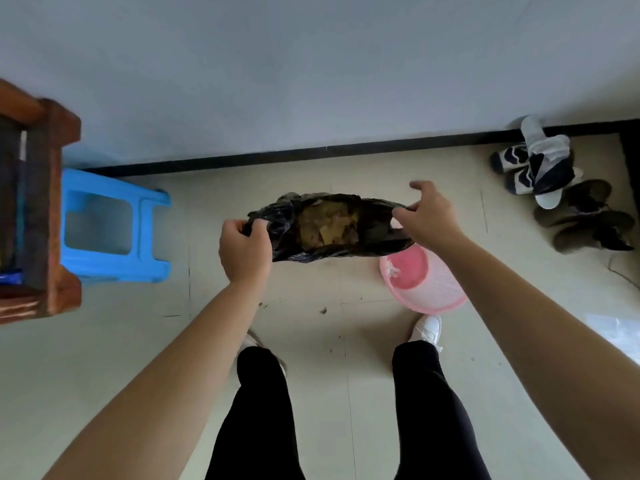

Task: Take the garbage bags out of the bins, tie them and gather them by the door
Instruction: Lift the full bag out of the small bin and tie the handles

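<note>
— Room and surface?
— Pale tiled floor [104,341], grey wall [311,64], black skirting along the join.
— Counts?
— One blue stool [149,265] at the floor's left edge. Shoes [554,188] heaped in the far right corner, number unclear. One pink bin [426,289], one black garbage bag [346,249].
— The bag?
— Held above the floor, overlapping the bin's far rim. Mouth stretched wide, brown leafy waste inside. Left hand [244,249] fisted round the left rim; right hand [427,216] pinches the right rim.

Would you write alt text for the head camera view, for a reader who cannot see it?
A person's left hand and right hand each grip one end of an open black plastic garbage bag holding brown scraps, above a tiled floor. A round pink plastic bin sits below its right end; a blue plastic stool stands left.
</note>
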`<state>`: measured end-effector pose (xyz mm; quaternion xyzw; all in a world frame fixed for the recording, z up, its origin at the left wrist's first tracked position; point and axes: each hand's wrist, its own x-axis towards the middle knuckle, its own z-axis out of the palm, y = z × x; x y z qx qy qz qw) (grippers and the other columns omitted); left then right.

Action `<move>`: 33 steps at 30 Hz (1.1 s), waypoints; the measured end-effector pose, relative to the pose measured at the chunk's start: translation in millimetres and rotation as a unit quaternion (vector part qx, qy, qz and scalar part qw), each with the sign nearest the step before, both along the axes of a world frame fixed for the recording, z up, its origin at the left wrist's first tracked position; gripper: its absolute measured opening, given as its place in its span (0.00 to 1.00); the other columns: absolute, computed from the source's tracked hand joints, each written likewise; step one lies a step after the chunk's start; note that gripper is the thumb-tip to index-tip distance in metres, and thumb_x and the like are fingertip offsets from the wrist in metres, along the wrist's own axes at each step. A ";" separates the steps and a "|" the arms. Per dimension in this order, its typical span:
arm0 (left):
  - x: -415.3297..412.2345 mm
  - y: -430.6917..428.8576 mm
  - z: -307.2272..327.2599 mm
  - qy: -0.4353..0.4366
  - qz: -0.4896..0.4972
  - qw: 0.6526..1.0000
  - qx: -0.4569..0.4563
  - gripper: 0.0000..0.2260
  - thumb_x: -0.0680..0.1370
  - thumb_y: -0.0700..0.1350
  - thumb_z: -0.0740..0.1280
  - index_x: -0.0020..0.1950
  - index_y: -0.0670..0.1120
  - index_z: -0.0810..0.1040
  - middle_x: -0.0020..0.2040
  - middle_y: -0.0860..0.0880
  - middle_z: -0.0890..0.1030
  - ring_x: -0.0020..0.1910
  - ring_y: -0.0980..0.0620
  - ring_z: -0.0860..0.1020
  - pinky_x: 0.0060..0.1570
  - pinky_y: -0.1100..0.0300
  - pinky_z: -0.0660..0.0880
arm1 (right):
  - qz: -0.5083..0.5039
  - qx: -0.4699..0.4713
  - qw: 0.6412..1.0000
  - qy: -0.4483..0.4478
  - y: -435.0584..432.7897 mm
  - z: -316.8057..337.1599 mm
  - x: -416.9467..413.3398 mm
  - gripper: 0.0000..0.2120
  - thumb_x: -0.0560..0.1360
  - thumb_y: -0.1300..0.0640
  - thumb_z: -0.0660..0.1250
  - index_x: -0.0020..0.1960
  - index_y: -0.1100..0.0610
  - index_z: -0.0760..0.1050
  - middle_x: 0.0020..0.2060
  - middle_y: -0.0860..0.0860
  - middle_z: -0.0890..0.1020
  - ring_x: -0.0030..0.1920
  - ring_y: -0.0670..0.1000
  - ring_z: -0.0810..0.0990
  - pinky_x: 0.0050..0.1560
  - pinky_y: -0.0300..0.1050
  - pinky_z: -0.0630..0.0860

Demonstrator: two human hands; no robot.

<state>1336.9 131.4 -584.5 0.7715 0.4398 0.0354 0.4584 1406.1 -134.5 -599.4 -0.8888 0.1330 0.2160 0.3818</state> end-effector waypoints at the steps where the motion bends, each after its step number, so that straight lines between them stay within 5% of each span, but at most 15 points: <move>1: -6.4 9.1 -18.6 0.013 0.012 1.000 -0.001 0.06 0.76 0.46 0.67 0.42 0.51 0.70 0.37 0.54 0.75 0.34 0.57 0.74 0.31 0.62 0.66 | -0.003 0.005 1.000 0.016 8.2 -16.8 -2.7 0.28 0.74 0.56 0.67 0.73 0.53 0.65 0.46 0.53 0.81 0.41 0.48 0.80 0.32 0.36 0.71; 7: -27.2 35.3 -142.3 0.045 0.002 0.998 -0.036 0.05 0.76 0.41 0.66 0.44 0.49 0.72 0.40 0.52 0.77 0.39 0.51 0.76 0.35 0.61 0.71 | 0.015 0.051 0.999 -0.004 58.2 -138.5 -19.1 0.31 0.74 0.59 0.69 0.74 0.50 0.63 0.53 0.49 0.81 0.49 0.48 0.81 0.39 0.37 0.78; 10: -36.3 44.9 -189.0 0.077 0.005 0.996 -0.038 0.07 0.74 0.37 0.68 0.51 0.44 0.76 0.47 0.47 0.81 0.47 0.46 0.81 0.48 0.52 0.81 | 0.051 0.028 0.998 0.022 69.8 -188.6 -37.5 0.30 0.75 0.63 0.67 0.75 0.53 0.63 0.56 0.50 0.81 0.54 0.51 0.81 0.49 0.43 0.79; 14: -51.7 52.6 -207.5 0.044 0.023 0.996 -0.079 0.22 0.71 0.46 0.75 0.62 0.45 0.74 0.52 0.49 0.81 0.50 0.54 0.81 0.56 0.52 0.80 | 0.026 0.056 0.998 0.012 66.3 -205.4 -71.0 0.42 0.72 0.40 0.71 0.78 0.49 0.54 0.66 0.48 0.73 0.66 0.50 0.73 0.65 0.52 0.73; 17: -73.8 54.2 -200.5 0.097 -0.050 0.991 -0.071 0.44 0.67 0.59 0.77 0.77 0.49 0.61 0.68 0.48 0.71 0.65 0.53 0.72 0.61 0.58 0.70 | 0.094 0.021 0.992 0.079 56.1 -196.2 -97.4 0.60 0.62 0.24 0.68 0.79 0.44 0.37 0.80 0.51 0.52 0.79 0.56 0.54 0.75 0.60 0.56; 22: -118.1 66.6 -194.5 0.222 -0.195 0.955 -0.007 0.52 0.68 0.68 0.73 0.81 0.48 0.49 0.80 0.44 0.56 0.79 0.44 0.55 0.74 0.44 0.59 | 0.221 -0.052 0.964 0.135 35.1 -190.8 -127.6 0.65 0.63 0.25 0.68 0.78 0.47 0.27 0.80 0.50 0.37 0.79 0.58 0.40 0.75 0.58 0.44; 26: -131.2 81.9 -200.4 0.285 -0.318 0.904 0.024 0.52 0.72 0.69 0.68 0.81 0.45 0.42 0.82 0.45 0.50 0.80 0.44 0.47 0.77 0.42 0.54 | 0.245 -0.075 0.957 0.139 32.7 -194.1 -134.2 0.63 0.66 0.28 0.69 0.78 0.51 0.27 0.79 0.50 0.34 0.80 0.57 0.39 0.78 0.59 0.45; 33: -121.8 89.6 -209.8 0.321 -0.353 0.877 0.052 0.58 0.68 0.75 0.65 0.80 0.48 0.35 0.83 0.46 0.45 0.81 0.45 0.44 0.76 0.41 0.52 | 0.215 -0.061 0.966 0.129 39.4 -209.6 -132.5 0.66 0.64 0.31 0.73 0.78 0.52 0.28 0.80 0.50 0.39 0.80 0.55 0.42 0.73 0.49 0.45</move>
